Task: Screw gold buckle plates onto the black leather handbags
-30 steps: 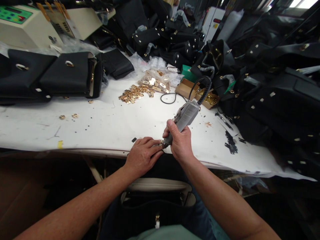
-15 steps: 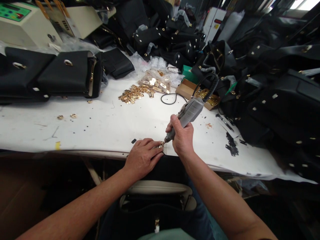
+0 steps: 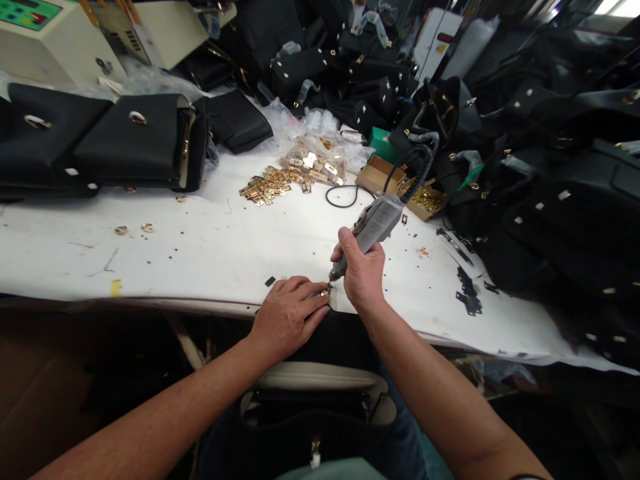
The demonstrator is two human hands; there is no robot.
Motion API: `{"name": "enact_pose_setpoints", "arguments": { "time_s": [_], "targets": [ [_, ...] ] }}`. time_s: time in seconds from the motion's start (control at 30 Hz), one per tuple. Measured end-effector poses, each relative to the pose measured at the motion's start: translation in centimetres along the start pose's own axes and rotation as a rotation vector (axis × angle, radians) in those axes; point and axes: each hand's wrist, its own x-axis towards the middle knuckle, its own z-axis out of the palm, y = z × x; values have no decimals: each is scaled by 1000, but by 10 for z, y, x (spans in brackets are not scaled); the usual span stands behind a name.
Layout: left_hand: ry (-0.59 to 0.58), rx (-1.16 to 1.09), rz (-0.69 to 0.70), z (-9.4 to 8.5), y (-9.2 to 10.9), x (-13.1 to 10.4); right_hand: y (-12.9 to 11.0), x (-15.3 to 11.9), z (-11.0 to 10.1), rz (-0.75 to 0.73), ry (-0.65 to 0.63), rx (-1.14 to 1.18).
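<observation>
Ctrl-panel machine [image 3: 55, 57], blk flap bags [image 3: 135, 150] at L; wide stretch of white bench top [image 3: 215, 230]. L hand [image 3: 287, 308] flat, fingertips on gold fitting [image 3: 326, 290] nr. front edge. R hand [image 3: 366, 273] grips elec. screwdriver [image 3: 377, 220], tip at fitting. Blk bag pile [image 3: 575, 227] bounds R.

A white-covered table [image 3: 210, 250] stands in dim light, a bright pane [image 3: 621, 8] upper right.

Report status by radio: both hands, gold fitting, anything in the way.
Right hand gripping grey corded tool. Left hand down, fingertips at gold fitting. Tool tip by fitting, contact unclear. Black piece near left hand, clear of tool.
</observation>
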Motion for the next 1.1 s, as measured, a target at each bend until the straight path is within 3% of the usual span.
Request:
{"name": "enact_pose_setpoints", "arguments": {
  "time_s": [0.23, 0.57, 1.1],
  "targets": [
    [22, 6, 5, 0, 0, 0, -4, -3, 3, 19, -50, -30],
    [14, 3, -9, 1, 0, 0, -13, -6, 11, -41, -250, -143],
    [23, -110, -16, 1, -4, 1, -18, -4, 0, -35, -420, -114]
  ]
}}
